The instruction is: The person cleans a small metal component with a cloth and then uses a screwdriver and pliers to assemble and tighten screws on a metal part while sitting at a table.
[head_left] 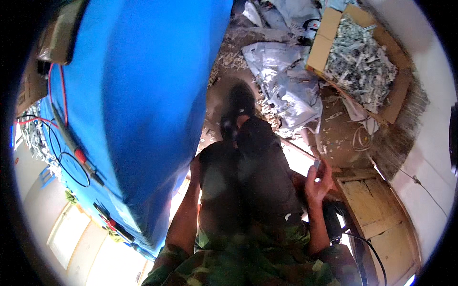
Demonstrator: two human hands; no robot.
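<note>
My right hand is raised beside my right thigh, thumb and fingers closed on a small grey block-shaped thing. Its exact kind is too small to tell. On the other side, my left forearm runs forward along my left thigh, next to the blue cloth that covers the table. The left hand itself is hidden beyond the knee and the cloth's edge.
A cardboard box full of shredded paper stands at the far right, with grey plastic bags and scraps on the floor. A wooden cabinet is at my right. A pen-like tool with a red band and cables lie on the table.
</note>
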